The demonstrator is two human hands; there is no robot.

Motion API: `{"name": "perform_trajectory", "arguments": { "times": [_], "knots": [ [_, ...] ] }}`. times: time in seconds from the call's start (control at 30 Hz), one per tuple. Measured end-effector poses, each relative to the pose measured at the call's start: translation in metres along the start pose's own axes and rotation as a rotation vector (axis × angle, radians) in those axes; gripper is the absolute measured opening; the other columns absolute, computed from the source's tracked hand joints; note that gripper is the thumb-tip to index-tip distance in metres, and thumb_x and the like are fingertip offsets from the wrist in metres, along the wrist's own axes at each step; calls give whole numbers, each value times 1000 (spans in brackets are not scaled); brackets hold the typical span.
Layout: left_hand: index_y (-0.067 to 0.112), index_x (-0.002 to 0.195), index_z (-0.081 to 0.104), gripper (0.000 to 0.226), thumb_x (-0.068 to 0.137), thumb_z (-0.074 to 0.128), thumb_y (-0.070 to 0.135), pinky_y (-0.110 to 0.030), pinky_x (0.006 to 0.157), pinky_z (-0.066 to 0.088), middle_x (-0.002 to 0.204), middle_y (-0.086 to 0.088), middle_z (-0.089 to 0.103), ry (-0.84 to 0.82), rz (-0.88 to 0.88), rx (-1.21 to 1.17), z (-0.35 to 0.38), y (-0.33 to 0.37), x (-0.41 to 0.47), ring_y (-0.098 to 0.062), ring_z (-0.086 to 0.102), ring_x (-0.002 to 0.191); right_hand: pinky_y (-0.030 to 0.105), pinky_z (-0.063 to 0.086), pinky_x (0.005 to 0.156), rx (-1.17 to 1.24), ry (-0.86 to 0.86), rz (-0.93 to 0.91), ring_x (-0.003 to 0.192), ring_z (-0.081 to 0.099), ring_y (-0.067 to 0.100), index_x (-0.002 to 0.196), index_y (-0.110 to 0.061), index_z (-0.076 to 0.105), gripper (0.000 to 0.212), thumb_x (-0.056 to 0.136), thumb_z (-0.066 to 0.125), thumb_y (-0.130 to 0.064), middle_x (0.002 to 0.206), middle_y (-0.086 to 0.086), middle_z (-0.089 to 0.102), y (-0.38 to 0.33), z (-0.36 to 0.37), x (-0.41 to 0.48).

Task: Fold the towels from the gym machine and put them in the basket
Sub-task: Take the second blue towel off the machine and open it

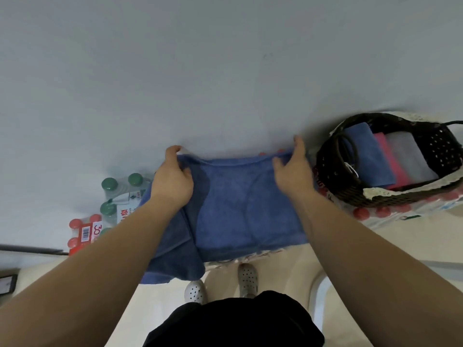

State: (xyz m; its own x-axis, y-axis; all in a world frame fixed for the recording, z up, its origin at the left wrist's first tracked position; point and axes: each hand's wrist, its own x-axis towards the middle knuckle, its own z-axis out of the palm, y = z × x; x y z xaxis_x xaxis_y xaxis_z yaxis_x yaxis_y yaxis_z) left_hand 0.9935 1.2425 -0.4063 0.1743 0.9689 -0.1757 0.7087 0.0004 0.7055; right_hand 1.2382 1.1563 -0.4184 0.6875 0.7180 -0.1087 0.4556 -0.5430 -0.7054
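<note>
— Black shorts [233, 321] and my two white perforated shoes [195, 291] sit lowest in view. What else do you want?

— Your hands. What are they doing?

— My left hand [172, 181] is closed on the far left corner of the blue towel [240, 206], fingers curled over the edge, thumb underneath. My right hand [293, 171] pinches the far right edge, fingers fairly straight and close together.

— Where does the towel lie?

— Spread between my hands over packs of bottled water [120, 194], its left side doubled and hanging toward my feet.

— And the basket?

— Dark woven basket [333, 171] just right of my right hand, holding folded blue [368, 159], pink [393, 161] and grey [411, 156] towels.
</note>
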Motion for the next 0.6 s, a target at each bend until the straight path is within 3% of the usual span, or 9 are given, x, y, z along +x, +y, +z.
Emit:
{"name": "perform_trajectory", "arguments": {
  "times": [0.03, 0.1, 0.13, 0.2, 0.3, 0.4, 0.5, 0.6],
  "knots": [
    [21, 147, 31, 56, 94, 51, 16, -45, 87, 50, 119, -15, 63, -33, 10, 57, 6, -1, -3, -38, 60, 105, 39, 38, 108, -113, -90, -36, 132, 46, 38, 157, -18, 18, 78, 94, 60, -36, 144, 23, 49, 6, 8, -4],
    [19, 148, 30, 63, 91, 57, 27, -49, 91, 49, 131, -14, 57, -58, 72, 217, 19, -6, -15, -40, 55, 115, 53, 14, 121, -418, -233, -84, 150, 15, 40, 159, -24, 2, 84, 95, 46, -57, 162, 22, 18, 21, 21, -17],
    [18, 146, 34, 64, 90, 57, 35, -50, 97, 46, 138, -13, 53, -60, 120, 296, 25, -9, -23, -40, 51, 121, 57, 3, 121, -553, -274, -109, 152, -1, 39, 159, -26, -3, 83, 96, 35, -64, 166, 19, 2, 28, 26, -24],
    [19, 146, 37, 67, 89, 50, 51, -55, 112, 32, 153, -12, 39, -92, 199, 449, 39, -16, -39, -38, 37, 138, 62, -6, 119, -716, -282, -199, 151, -16, 39, 158, -27, -8, 83, 95, 19, -71, 165, 15, -14, 37, 29, -35],
    [26, 154, 22, 77, 90, 27, 67, -59, 119, 8, 165, -6, 10, -201, 231, 612, 59, -22, -56, -32, 5, 151, 63, -8, 118, -776, -273, -269, 150, -17, 41, 158, -30, -8, 85, 91, 11, -77, 165, 14, -18, 44, 27, -31],
    [27, 157, 10, 82, 87, 11, 71, -60, 119, 2, 166, -5, 1, -210, 270, 671, 69, -25, -63, -31, -4, 152, 64, -6, 118, -796, -290, -286, 150, -15, 41, 157, -34, -7, 86, 87, 10, -80, 165, 13, -18, 50, 16, -19],
    [25, 156, 21, 77, 91, 14, 67, -61, 119, 4, 165, -7, 12, -144, 254, 661, 60, -23, -62, -33, 4, 152, 64, -4, 118, -799, -300, -296, 150, -14, 40, 157, -34, -6, 87, 85, 6, -81, 165, 13, -17, 58, 7, -12],
    [20, 149, 38, 68, 93, 29, 58, -60, 118, 18, 158, -10, 32, -8, 220, 636, 39, -30, -68, -36, 23, 147, 66, -6, 117, -806, -280, -357, 151, -15, 41, 159, -30, -4, 88, 86, 1, -79, 165, 16, -14, 49, 8, -16]
  ]
}}
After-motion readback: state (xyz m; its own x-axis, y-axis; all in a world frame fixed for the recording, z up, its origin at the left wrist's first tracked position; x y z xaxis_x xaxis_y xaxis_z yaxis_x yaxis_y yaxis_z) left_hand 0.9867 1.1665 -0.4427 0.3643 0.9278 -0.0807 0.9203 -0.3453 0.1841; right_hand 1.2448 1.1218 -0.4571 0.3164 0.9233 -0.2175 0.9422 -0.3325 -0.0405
